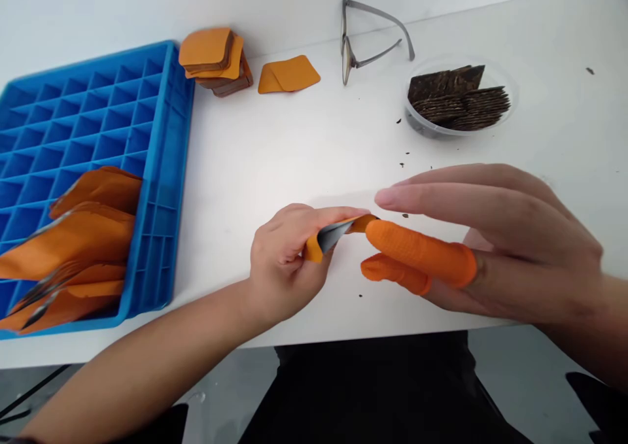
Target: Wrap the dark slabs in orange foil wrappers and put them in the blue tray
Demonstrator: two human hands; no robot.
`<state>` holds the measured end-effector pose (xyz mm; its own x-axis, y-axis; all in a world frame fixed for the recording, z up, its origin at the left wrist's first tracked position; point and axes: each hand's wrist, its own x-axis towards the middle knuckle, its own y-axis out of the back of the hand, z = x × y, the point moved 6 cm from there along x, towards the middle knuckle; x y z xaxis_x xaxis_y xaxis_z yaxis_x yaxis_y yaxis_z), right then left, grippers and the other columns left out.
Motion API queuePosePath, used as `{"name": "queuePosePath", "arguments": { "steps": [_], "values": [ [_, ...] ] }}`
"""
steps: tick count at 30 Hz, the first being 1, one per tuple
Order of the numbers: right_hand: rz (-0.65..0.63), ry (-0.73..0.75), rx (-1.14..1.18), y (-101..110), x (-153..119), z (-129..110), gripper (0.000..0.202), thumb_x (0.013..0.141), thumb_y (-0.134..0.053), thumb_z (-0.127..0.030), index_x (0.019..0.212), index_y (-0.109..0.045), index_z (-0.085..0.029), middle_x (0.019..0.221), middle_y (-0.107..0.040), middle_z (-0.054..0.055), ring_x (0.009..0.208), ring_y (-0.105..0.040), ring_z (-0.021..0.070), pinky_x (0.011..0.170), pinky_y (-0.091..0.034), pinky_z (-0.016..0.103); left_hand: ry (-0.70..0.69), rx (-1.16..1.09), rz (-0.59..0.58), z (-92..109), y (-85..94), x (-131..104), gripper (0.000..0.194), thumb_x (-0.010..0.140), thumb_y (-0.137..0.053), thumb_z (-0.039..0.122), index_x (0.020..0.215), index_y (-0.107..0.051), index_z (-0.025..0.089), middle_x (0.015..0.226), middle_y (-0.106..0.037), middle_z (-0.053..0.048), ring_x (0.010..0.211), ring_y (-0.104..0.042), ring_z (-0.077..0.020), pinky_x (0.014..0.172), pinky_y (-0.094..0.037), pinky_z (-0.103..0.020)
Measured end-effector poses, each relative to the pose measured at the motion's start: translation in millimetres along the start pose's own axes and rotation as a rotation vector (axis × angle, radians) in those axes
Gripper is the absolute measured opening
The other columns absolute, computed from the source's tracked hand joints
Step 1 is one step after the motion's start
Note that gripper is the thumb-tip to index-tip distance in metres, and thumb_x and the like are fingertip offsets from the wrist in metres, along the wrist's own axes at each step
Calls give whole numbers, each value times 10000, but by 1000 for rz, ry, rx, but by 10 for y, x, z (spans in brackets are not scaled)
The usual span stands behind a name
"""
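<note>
The fingers (338, 214) of the left hand (289, 261) are closed around a small orange pouch (338, 233), pinching it along its length above the near edge of the white table (294, 150). The pouch's mouth gapes toward the person, showing a silvery grey lining. The right hand (530, 254) comes in from the other side, with orange finger cots (419, 248) on two of its digits; their tips sit right at the far end of the pouch, though the overlap there is poor to read and I cannot tell whether they grip its edge or merely lie beside it. The bare fingers of that hand stretch out straight over the table, well above the covered pair. Beyond the right hand, a clear plastic bowl (513, 97) holds stacked thin dark brown squares (461, 97), and dark crumbs (402, 165) are scattered between the bowl and the hands. A pair of grey-framed glasses (383, 12) stands to the left of the bowl with its temples unfolded. Farther left lie a single flat orange pouch with a fold across it (289, 74) and a stack of orange pouches (209, 51) beside the blue divided crate (169, 169). In the crate's nearer compartments, several more orange pouches (93, 228) lean over one another, some with their silvery insides showing.
</note>
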<state>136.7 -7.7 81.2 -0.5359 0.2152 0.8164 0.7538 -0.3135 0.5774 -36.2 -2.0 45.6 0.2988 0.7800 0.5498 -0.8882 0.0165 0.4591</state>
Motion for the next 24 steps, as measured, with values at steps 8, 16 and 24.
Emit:
{"name": "queuePosePath", "arguments": {
  "steps": [8,16,24],
  "values": [
    [11,-26,-73,-104,15,-4,214,852,-772,-185,1033,-729,-291,1293,-727,-1,1221,-682,204,899,-664,344,-45,-52,-11,10,14,-9,351,845,-569,-47,1067,-730,172,1025,-820,-59,868,-782,-201,749,-634,-352],
    [-21,-29,-6,-147,-8,-18,354,820,-796,-183,1164,-717,-213,1336,-711,102,1249,-677,239,970,-640,366,55,-91,7,-40,33,3,343,864,-570,-21,1055,-749,200,994,-819,-32,854,-762,-180,745,-645,-328],
    [-35,-72,35,-156,-2,-54,314,845,-779,-202,1146,-694,-229,1327,-722,93,1252,-674,222,948,-661,380,-52,-64,42,-21,55,35,256,893,-635,18,1060,-740,182,986,-824,-32,879,-785,-151,776,-641,-254]
  ]
}}
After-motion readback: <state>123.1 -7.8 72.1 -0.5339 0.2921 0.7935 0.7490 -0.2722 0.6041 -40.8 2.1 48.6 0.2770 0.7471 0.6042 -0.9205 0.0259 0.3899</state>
